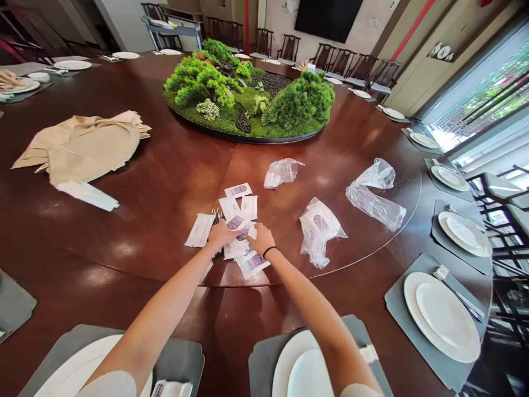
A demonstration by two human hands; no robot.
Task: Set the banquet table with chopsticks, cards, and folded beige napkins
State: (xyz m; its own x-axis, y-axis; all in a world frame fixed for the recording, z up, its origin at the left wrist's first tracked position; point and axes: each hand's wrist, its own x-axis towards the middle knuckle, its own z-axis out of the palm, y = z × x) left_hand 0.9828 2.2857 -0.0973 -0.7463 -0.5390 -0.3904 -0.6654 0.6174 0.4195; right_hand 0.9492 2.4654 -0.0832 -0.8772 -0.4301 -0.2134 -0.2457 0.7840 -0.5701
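The person has both hands down on a loose pile of small printed packets (249,206) on the dark wooden counter (173,165); the left grip (222,235) lies at the pile's left side and the right grip (261,239) at its right, close together with a narrow gap between them. The fingers of each are bent in and touch the packets, but one cannot tell whether either is closed firmly on a packet or merely pressing on the paper. Thin dark sticks (216,218) jut out beside and under the left grip, and a single white packet (199,230) lies just left of them. To the right of the right grip rests a clear bag (320,220) with a printed packet showing inside; a smaller bag (282,173) sits beyond the right grip, and a crumpled plastic wrapper (374,193) farther off to its right. Well left of the left grip, beige napkins (91,143) are heaped. The step in hand looks like sorting or gathering the packets. The next move seems to call for light fingertips sliding under one thin edge at a time, since the packets overlap at odd angles and could slip.
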